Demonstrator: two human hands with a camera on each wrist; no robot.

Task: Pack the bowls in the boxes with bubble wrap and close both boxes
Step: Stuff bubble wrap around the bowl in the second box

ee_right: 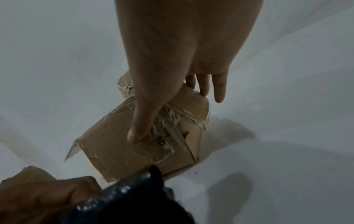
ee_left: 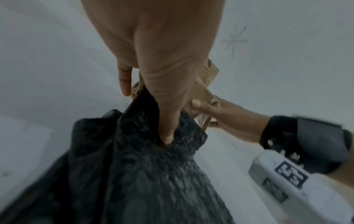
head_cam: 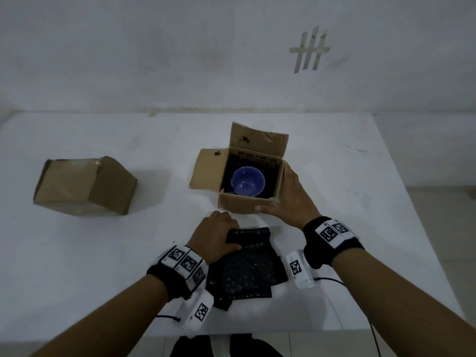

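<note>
An open cardboard box (head_cam: 244,203) stands mid-table with a blue bowl (head_cam: 247,181) inside on dark lining. My right hand (head_cam: 280,198) grips its near right corner, thumb on the front face and fingers along the right wall; in the right wrist view the thumb (ee_right: 137,133) presses the taped cardboard box (ee_right: 118,156). A sheet of black bubble wrap (head_cam: 247,269) lies on the table just in front of the box. My left hand (head_cam: 221,235) grips its folded far edge, and the left wrist view shows the thumb (ee_left: 168,133) dug into the bubble wrap (ee_left: 149,174).
A second cardboard box (head_cam: 85,186) sits closed at the table's left, well apart from the hands. The white table (head_cam: 360,202) runs to a wall at the back and has a right edge near my right forearm. Wrist-camera cables hang at the front edge.
</note>
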